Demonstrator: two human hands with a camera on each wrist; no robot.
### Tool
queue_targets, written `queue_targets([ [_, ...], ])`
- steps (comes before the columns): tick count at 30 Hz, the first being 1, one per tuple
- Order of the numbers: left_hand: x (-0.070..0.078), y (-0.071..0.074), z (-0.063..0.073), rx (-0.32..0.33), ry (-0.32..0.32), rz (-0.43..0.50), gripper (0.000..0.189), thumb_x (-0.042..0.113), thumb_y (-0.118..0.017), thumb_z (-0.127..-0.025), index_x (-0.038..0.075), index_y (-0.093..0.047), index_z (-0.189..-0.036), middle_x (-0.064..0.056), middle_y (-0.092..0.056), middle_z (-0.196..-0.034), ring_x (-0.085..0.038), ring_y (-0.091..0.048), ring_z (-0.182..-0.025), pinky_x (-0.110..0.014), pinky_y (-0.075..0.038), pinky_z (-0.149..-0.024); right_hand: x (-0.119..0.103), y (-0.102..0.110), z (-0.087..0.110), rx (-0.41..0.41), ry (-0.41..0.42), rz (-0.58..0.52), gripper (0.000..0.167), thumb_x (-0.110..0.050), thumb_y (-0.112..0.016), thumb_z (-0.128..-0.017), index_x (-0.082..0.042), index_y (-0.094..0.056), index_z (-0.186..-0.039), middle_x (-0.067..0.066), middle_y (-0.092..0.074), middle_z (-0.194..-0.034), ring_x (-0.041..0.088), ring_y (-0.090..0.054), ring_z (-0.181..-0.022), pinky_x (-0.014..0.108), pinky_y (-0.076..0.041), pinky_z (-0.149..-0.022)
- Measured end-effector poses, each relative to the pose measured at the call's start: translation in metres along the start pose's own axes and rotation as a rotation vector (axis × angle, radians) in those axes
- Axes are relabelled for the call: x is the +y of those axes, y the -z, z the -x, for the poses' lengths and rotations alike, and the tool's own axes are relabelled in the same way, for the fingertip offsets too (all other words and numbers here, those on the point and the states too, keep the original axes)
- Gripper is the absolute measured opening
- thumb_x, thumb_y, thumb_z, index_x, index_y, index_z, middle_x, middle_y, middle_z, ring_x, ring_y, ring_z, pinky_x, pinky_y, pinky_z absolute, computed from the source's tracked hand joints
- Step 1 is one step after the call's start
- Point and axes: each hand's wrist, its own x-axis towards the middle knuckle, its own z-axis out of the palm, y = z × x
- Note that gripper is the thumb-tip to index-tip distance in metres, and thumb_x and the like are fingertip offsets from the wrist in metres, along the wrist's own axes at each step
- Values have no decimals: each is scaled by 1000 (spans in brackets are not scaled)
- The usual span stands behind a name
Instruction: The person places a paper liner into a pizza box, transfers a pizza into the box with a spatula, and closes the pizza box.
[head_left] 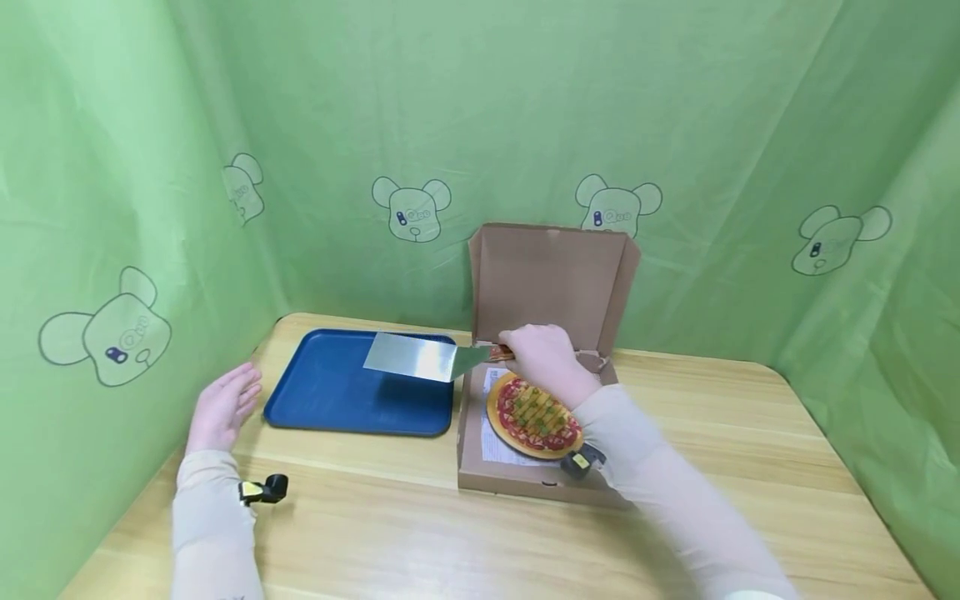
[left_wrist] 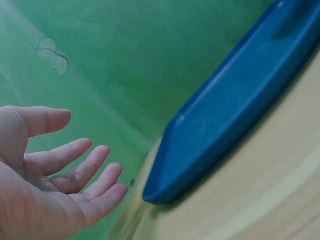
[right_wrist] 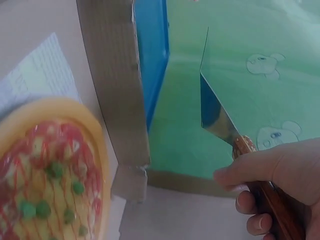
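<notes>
My right hand (head_left: 549,360) grips the wooden handle (right_wrist: 274,210) of a broad metal spatula (head_left: 411,357). Its flat blade points left and hangs above the right part of a blue tray (head_left: 330,392). Under my right forearm lies a round pizza (head_left: 536,417) with red and yellow topping and green bits, inside an open cardboard pizza box (head_left: 480,481). My left hand (head_left: 223,407) hovers left of the tray, apart from it. In the left wrist view its fingers (left_wrist: 102,192) are loosely bent and hold nothing.
The box lid (head_left: 551,279) stands raised at the back. A printed sheet (head_left: 495,446) lies beneath the pizza. All this rests on a wooden table (head_left: 360,517). Green curtains (head_left: 510,108) with bear drawings enclose the back and both sides.
</notes>
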Motion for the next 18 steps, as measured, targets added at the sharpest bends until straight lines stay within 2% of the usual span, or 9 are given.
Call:
queue_targets([
  [3, -5, 0, -4, -10, 23, -44, 64, 28, -44, -104, 10, -11, -156, -9, -20, -162, -18, -33, -143, -36, -23, -123, -9, -4, -7, -26, 1, -3, 7, -22, -74, -84, -18, -68, -85, -2, -71, -76, 17, -61, -63, 32, -48, -52],
  [5, -8, -2, -6, -14, 32, -62, 62, 25, -42, -104, 9, -10, -155, -13, -13, -163, -22, -30, -145, -36, -23, -123, -15, -6, -12, -35, 0, -6, 7, -22, -74, -84, -18, -70, -87, -1, -71, -77, 17, -61, -63, 32, -48, -52],
  [10, -15, -3, -9, -13, 54, -109, 60, 22, -38, -105, 8, -9, -155, -16, -10, -163, -28, -21, -149, -38, -21, -124, -28, -13, -26, -58, -16, 0, 5, -22, -73, -85, -18, -71, -87, 0, -71, -77, 18, -61, -62, 34, -46, -49],
  [18, -25, 1, -14, -38, 38, -143, 57, 12, -36, -104, 0, -7, -153, -20, -10, -161, -33, -14, -150, -42, -14, -125, -50, -21, -46, -100, -57, -14, 4, -19, -70, -87, -20, -73, -89, 2, -73, -86, 23, -66, -72, 40, -52, -55],
])
